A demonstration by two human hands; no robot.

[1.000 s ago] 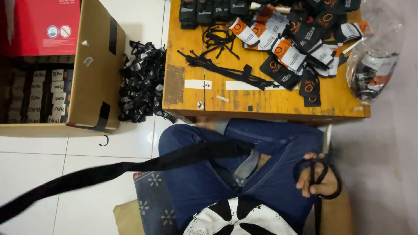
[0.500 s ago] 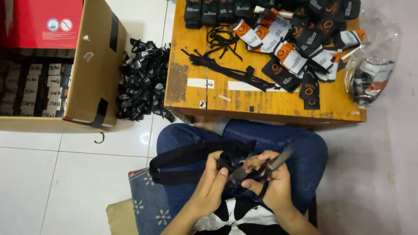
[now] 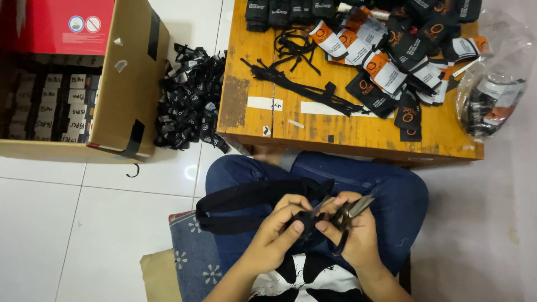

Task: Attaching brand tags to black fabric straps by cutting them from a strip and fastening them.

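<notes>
Seated cross-legged in blue jeans on a blue cushion with white flowers (image 3: 193,254), low wooden tabletop (image 3: 335,131) just ahead of my knees.

Left hand (image 3: 277,235): fingers (image 3: 296,204) curled and pinched on a black woven fabric strap (image 3: 246,193), which loops out to my left across my lap and doubles back toward the hands. Grip is closed on the strap near its end.

Right hand (image 3: 358,235): fingers closed around a small pair of grey metal snips (image 3: 358,206) — blades point up and away from me, tip just above the knuckles. The strap end sits between the two hands, touching both; whether the blades touch the fabric I cannot tell.

On the tabletop: a spread of black folded fabric items with orange-and-white paper bands (image 3: 391,61) over the far right half, a bundle of loose black straps (image 3: 302,84) near the middle, white tape strips on the wood. A clear plastic bag (image 3: 492,84) with more banded items hangs at the right edge.

On the white tiled floor to my left — an open brown cardboard box (image 3: 120,84) with a red panel, rows of packed items inside, and a heap of black fabric pieces (image 3: 190,95) between box and tabletop.
</notes>
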